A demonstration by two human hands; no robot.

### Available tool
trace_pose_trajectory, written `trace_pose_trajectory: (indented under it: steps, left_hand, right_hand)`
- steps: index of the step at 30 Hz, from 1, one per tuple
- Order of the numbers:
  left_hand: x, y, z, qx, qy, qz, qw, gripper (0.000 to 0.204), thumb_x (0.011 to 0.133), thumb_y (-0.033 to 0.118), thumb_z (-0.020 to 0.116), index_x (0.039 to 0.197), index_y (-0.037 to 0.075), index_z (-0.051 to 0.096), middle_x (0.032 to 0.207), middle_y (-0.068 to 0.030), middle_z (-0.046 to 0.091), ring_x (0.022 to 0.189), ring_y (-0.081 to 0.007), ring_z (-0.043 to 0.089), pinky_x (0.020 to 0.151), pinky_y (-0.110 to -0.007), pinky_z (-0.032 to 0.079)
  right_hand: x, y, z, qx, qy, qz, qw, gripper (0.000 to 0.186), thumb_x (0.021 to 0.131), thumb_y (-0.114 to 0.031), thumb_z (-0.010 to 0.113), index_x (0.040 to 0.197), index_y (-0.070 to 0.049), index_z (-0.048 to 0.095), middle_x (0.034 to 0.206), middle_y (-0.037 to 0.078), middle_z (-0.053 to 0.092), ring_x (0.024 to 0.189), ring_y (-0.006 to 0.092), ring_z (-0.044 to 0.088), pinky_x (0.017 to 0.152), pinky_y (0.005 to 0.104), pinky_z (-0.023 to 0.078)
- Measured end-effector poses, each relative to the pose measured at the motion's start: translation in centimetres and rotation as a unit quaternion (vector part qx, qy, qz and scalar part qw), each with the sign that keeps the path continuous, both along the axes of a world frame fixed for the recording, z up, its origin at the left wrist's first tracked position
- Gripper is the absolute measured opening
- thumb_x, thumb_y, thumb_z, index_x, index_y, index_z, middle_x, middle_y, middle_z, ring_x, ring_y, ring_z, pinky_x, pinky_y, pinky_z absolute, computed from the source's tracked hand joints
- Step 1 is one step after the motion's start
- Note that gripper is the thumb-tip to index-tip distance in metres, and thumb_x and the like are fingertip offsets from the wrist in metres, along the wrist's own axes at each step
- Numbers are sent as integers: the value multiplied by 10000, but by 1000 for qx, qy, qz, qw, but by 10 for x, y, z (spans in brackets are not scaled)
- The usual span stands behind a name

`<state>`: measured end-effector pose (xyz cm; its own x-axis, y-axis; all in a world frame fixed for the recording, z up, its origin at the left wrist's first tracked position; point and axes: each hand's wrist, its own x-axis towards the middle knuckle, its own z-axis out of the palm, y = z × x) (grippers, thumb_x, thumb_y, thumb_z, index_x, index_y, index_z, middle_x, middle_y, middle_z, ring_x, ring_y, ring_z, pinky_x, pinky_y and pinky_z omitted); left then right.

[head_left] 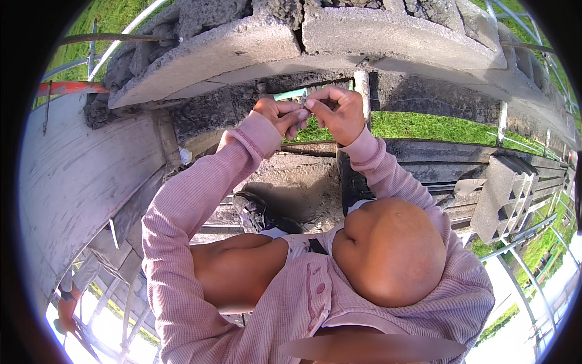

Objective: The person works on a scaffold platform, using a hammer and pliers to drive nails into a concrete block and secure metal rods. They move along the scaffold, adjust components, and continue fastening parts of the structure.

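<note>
Both of my hands meet close together in front of the block wall (388, 33), at upper centre. My left hand (280, 116) is closed, with thumb and fingers pinched near a small, thin greyish piece (304, 101). From the other side my right hand (341, 115) pinches at the same piece with thumb and forefinger. What exactly the piece is, I cannot make out. A pale green strip (290, 94) shows just behind the fingers. Pink ribbed sleeves cover both my forearms.
Rough mortar (212, 12) tops the wall. Wooden planks (418, 151) run right, bearing a grey hollow block (503, 188). A pale panel (79, 164) stands left, below a red bar (73, 88). Scaffold pipes surround me; grass (406, 124) lies beneath. Another person's arm (68, 306) shows lower left.
</note>
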<state>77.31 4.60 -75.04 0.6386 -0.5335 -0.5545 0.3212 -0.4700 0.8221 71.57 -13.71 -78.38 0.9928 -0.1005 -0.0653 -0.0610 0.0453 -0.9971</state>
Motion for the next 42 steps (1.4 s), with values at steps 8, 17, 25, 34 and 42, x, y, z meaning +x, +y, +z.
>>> trace_pose_trajectory:
  steps: [8,17,25,34,42]
  left_hand:
    - [0,2,6,48,-28,-23,998,198,988,186,668,975,20,776,711,-11,660,569,-52,544,507,-242,459]
    - [13,-9,22,28,73,-104,992,205,973,219,688,1001,35,775,705,12,629,521,-41,479,478,-224,389]
    - [-6,-54,25,119,-53,-62,990,119,914,177,746,968,93,812,643,-6,676,529,-74,560,523,-273,470]
    - [-5,-44,23,-8,34,31,999,150,925,113,737,999,-14,768,770,-68,724,550,-86,612,498,-234,508]
    - [-8,-38,27,15,40,-1,999,140,909,117,749,942,-17,776,762,-65,722,564,-88,619,505,-245,514]
  right_hand:
    - [-1,1,2,73,50,22,996,127,933,-68,710,988,47,703,700,30,656,557,56,560,471,217,427]
    - [-4,-32,28,-166,-22,73,983,218,900,-237,742,923,-20,740,760,129,707,650,183,651,629,321,505]
    - [-22,-56,46,-290,8,9,957,258,880,-282,765,855,-28,724,660,135,648,549,186,609,560,321,483]
    - [-31,-58,35,-129,-22,14,991,136,862,-168,728,909,-42,744,655,135,635,537,202,575,526,337,444]
    - [-21,-54,35,-151,-64,63,985,93,866,-59,671,835,27,690,698,82,636,609,116,533,554,289,399]
